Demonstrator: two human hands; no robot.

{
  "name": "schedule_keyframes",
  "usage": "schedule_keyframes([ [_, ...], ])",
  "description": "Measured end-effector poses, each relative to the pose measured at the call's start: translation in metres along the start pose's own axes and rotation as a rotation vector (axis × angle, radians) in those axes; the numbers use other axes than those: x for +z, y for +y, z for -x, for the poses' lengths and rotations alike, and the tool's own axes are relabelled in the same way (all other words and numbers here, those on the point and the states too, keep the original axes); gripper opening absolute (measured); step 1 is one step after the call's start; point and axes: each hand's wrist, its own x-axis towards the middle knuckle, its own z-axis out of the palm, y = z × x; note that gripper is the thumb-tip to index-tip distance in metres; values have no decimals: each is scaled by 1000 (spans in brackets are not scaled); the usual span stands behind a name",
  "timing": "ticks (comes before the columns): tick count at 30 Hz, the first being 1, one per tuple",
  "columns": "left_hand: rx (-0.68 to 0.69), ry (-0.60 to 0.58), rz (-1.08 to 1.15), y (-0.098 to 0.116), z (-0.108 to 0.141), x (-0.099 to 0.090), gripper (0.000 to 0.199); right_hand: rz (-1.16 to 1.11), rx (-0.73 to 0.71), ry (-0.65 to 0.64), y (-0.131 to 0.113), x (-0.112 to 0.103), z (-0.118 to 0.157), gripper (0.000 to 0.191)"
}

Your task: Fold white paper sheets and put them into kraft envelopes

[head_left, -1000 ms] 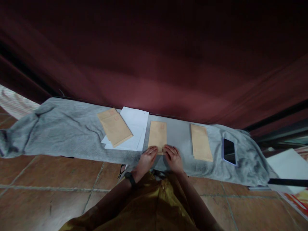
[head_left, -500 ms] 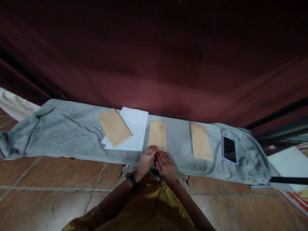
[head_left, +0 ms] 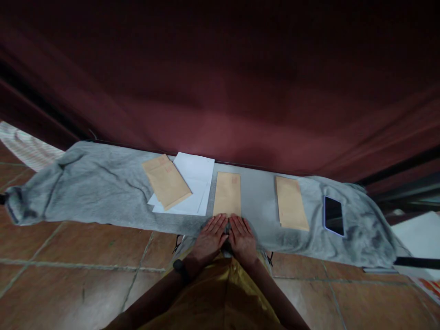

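A brown paper envelope (head_left: 227, 193) lies upright in front of me on the grey cloth (head_left: 103, 192). My left hand (head_left: 209, 237) rests flat on its near left end, fingers stretched out and pointing away from me. Beside it, my right hand (head_left: 242, 238) lies flat on the near right end, also with straight fingers. The fingertips of both hands almost meet and cover the envelope's near edge. Neither hand grips anything.
Two overlapping brown envelopes (head_left: 167, 181) lie partly over white paper sheets (head_left: 198, 176) on the left. To the right is a stack of brown envelopes (head_left: 292, 204), then a phone (head_left: 333, 215). A dark red curtain (head_left: 220, 114) hangs behind the cloth-covered surface.
Both hands have flattened: the left fingers, bent over the envelope's near edge before, now lie straight, and the two hands sit evenly side by side. The view has shifted slightly.
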Motion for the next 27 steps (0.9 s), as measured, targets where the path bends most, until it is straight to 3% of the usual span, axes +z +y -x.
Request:
schedule_keyframes([
  [11,-196,108,-3,-1,0,-1,45,43,80,15,3,-6,5,47],
  [17,-191,38,8,3,-3,-4,53,93,63,63,2,-2,7,48],
  [22,-23,-73,113,17,-30,-5,55,141,36,64,6,4,8,51],
  [27,-18,-137,172,12,-74,3,54,139,0,55,4,4,9,46],
])
